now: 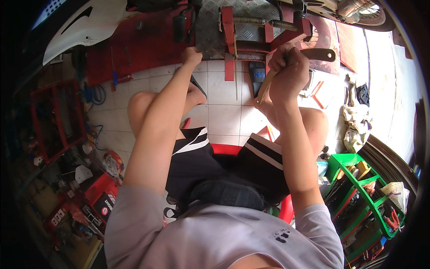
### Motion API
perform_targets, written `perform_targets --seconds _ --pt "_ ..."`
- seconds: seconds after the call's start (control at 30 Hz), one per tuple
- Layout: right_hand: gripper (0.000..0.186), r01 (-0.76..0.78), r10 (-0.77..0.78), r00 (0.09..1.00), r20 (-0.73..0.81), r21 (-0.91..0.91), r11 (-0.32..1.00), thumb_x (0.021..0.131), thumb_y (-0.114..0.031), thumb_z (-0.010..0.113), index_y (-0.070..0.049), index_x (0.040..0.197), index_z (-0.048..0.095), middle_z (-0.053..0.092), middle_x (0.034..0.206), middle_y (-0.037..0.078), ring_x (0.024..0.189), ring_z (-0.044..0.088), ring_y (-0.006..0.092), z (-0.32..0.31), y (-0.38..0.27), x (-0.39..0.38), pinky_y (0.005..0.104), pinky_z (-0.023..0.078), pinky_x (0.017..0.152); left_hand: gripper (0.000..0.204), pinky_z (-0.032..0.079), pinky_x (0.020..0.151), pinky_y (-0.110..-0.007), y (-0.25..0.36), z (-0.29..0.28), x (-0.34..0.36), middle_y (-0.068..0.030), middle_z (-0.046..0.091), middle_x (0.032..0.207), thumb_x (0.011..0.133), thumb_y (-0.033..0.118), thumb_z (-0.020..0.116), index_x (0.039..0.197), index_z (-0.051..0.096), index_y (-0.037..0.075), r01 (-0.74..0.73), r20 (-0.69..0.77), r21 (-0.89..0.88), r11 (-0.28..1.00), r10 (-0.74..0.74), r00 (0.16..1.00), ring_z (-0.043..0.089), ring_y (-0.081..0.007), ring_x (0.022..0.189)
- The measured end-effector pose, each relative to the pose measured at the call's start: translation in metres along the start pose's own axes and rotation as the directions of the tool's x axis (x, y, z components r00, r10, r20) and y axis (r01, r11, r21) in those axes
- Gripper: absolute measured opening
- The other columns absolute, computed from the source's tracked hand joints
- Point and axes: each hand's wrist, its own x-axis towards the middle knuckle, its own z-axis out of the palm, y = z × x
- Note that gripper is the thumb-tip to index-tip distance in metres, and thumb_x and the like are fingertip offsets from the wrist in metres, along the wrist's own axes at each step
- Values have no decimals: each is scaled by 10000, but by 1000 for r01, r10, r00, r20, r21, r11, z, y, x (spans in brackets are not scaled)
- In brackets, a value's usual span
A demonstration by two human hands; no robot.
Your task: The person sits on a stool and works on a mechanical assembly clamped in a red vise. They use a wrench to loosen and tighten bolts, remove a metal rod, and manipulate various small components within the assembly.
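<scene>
Seen from the head camera, a gray-shirted person (215, 233) sits on a red stool (225, 149) above a white tiled floor (224, 112), both arms stretched toward a red platform (105, 65). The right hand (289, 76) has its fingers wrapped around a flat bar (317, 54), whose rounded end, pierced by a hole, juts out to the right, just beside a red clamp frame (228, 38) fitted with coil springs (248, 20). A narrow strip (266, 87) slants down from beneath the same hand; whether it belongs to the bar cannot be told. The left hand (191, 56), well apart from the right, is at the platform's near edge, its fingers curled inward; whether they grip anything cannot be told. A screwdriver (114, 78) with a blue handle lies to the left, near a white curved panel (92, 29). A green tool rack (347, 159) stands at right, beside a pale crumpled cloth (357, 121).
</scene>
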Motion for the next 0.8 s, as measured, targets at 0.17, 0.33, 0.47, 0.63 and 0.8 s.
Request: perform_targets --seconds 0.17,0.33,0.47,0.63,0.8 --pt "292 -139 151 987 -64 161 977 863 -307 423 -54 745 510 378 618 -23 565 283 71 -2 6 0 232 242 527 214 503 784 -400 31 34 2 -146 669 915 755 200 670 901 663 44 -436 -104 128 891 449 887 633 -321 902" --pt "324 -218 222 975 -29 90 972 862 -331 410 -54 739 524 399 620 -23 566 295 70 -3 7 2 231 243 528 233 503 804 -405 63 63 3 -181 659 917 735 200 678 902 668 39 -271 -113 288 918 314 943 627 -334 920" --pt "309 -231 232 973 8 100 968 863 -331 420 -62 757 530 415 638 -27 577 312 66 3 9 1 228 244 531 181 507 801 -413 44 71 20 -207 652 888 709 148 652 842 673 28 -142 -193 280 949 201 960 626 -352 906" --pt "306 -292 293 956 -31 16 956 868 -351 442 -82 756 537 389 623 -45 571 297 59 6 11 0 232 232 529 218 504 800 -414 39 77 26 -206 653 896 701 206 639 837 682 40 -202 -231 234 951 256 939 623 -361 914" --pt "276 -374 375 927 7 -53 926 875 -360 453 -108 788 521 357 590 -65 527 275 49 3 18 0 211 205 485 249 503 795 -417 57 77 20 -205 655 892 710 265 644 839 693 58 -239 -227 156 958 270 936 627 -358 896"
